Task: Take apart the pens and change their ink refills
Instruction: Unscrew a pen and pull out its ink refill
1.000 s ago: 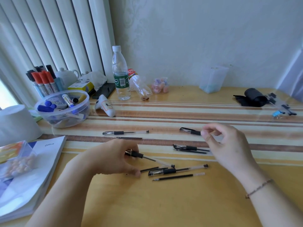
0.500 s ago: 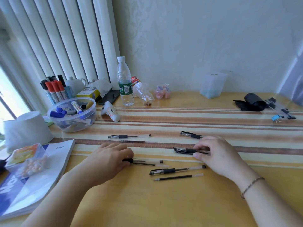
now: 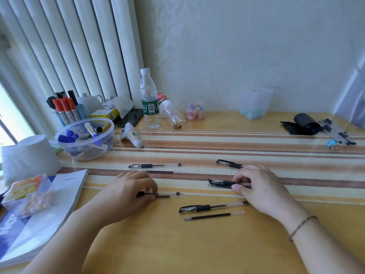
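Starting nearest me: a loose black refill [image 3: 214, 215] lies left-right on the bare table [image 3: 197, 250], tip pointing left, clear tail right. Just beyond it and parallel is a capped gel pen [image 3: 212, 207], cap end left; I read these as a pen with its replacement laid ready. My left hand [image 3: 128, 196] rests flat, fingers curled narrow and pinching the black grip end of an opened clear barrel [image 3: 167, 194], which runs out to the right with a refill [image 3: 163, 196] touching alongside it; looks pinned down to stop rolling. My right hand [image 3: 260, 186] is closed, thumb and fingers gripping another pen [image 3: 223, 182], cap end pointing left, long axis left-right; a thin refill seems to lie under it, hard to tell. I judge it is about to be lifted for disassembly. Farther off, a pen [image 3: 154, 165] with a refill [image 3: 166, 171] just beside it sits left, and one capped pen [image 3: 230, 164] lies beyond my right hand, slightly angled, cap left. Far left is a marker bowl [image 3: 85, 153].
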Tool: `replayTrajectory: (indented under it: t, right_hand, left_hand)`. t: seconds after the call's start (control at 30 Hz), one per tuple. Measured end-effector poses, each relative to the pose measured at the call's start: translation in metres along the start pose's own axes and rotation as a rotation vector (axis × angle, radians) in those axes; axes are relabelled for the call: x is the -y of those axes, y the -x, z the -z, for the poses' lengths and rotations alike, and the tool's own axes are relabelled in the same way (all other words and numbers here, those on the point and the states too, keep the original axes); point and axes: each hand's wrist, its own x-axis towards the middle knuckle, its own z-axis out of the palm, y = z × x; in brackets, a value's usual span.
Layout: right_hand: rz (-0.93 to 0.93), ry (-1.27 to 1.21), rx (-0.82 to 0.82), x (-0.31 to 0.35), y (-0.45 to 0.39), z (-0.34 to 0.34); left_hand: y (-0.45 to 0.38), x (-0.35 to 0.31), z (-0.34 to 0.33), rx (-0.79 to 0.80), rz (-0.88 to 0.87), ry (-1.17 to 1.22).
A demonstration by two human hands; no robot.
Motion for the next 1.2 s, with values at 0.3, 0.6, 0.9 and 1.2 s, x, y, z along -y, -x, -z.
replayTrajectory:
  t: [0.3, 0.6, 0.9, 1.2]
  right_hand:
    - [-0.002, -0.018, -0.004, 0.001, 0.001, 0.001]
    - [0.001, -0.053, -0.019, 0.003, 0.002, 0.002]
    - [0.08, -0.081, -0.107, 0.011, 0.001, 0.001]
    - [0.121, -0.148, -0.042, 0.023, 0.008, 0.003]
  left_hand:
    - [-0.004, 0.002, 0.013, 0.061, 0.087, -0.013]
    - [-0.075, -0.07, 0.001, -0.286, 0.008, 0.156]
    - [-0.095, -0.106, -0.042, -0.338, -0.218, -0.006]
    - [-0.097, -0.102, -0.041, -0.322, -0.311, 0.102]
